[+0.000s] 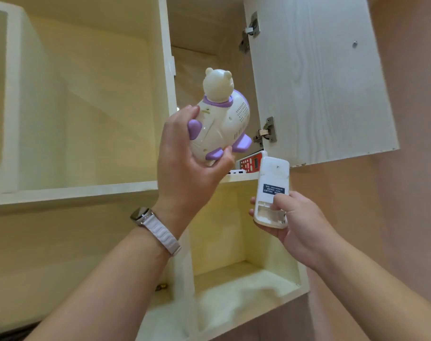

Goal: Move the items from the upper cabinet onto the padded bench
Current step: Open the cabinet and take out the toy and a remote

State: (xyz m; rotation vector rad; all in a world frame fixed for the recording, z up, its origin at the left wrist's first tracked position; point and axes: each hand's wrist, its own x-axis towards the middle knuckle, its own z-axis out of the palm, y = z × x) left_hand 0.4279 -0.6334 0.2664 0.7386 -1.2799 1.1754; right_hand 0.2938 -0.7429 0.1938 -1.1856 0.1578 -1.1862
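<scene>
Both hands hold items in front of the open upper cabinet.

The left hand [185,163] curls round the base of a white-and-purple bear toy [219,119], raised just before the cabinet opening. The right hand [295,222] grips a white remote [272,193] by its lower end, back side showing. Its blue label carries white writing too blurred to read. Behind them, on the shelf edge [239,177], a red keypad device [250,163], perhaps a calculator, lies half hidden. The open door [320,82] hangs close on the right.

A home room: pale wall cabinets [86,94] with hinged door [320,77], pink wall [406,193], bear toy [219,119], remote [272,193].
</scene>
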